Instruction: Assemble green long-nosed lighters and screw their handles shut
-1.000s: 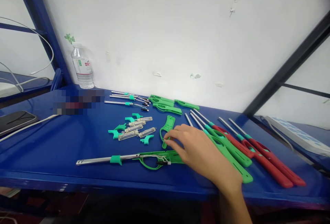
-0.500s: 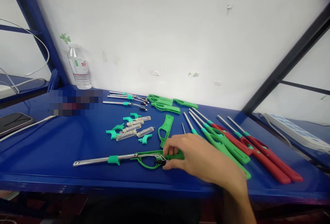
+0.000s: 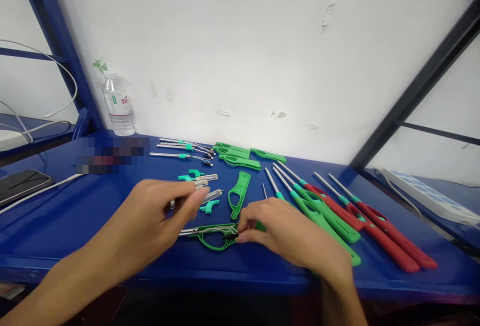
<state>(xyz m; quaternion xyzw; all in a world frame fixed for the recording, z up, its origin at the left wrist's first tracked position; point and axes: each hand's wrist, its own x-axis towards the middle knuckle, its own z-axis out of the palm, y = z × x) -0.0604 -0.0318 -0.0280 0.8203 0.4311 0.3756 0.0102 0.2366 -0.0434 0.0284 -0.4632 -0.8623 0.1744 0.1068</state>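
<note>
My right hand [image 3: 277, 231] pinches a green handle half [image 3: 213, 246] near the front edge; wires and a black part [image 3: 230, 236] lie in this half, by my fingertips. A metal tube [image 3: 188, 232] extends from its left end, partly hidden by my left hand. My left hand [image 3: 161, 216] is over the clear fuel tanks [image 3: 212, 196], thumb and fingers closed together; what lies between them is too hidden to tell. Teal triggers [image 3: 210, 207] lie beside the tanks. Another green handle half [image 3: 240, 191] rests just behind my right hand.
Green shells [image 3: 240, 161] and wired metal tubes [image 3: 165, 155] lie at the back. Assembled green lighters [image 3: 330, 216] and red lighters [image 3: 390, 236] fill the right side. A water bottle [image 3: 119, 108], phone [image 3: 22, 186] and white cable [image 3: 45, 193] are at left.
My left hand has come into view from the lower left and reached the clear tanks. My right hand keeps its hold on the green half. The view has shifted slightly.
</note>
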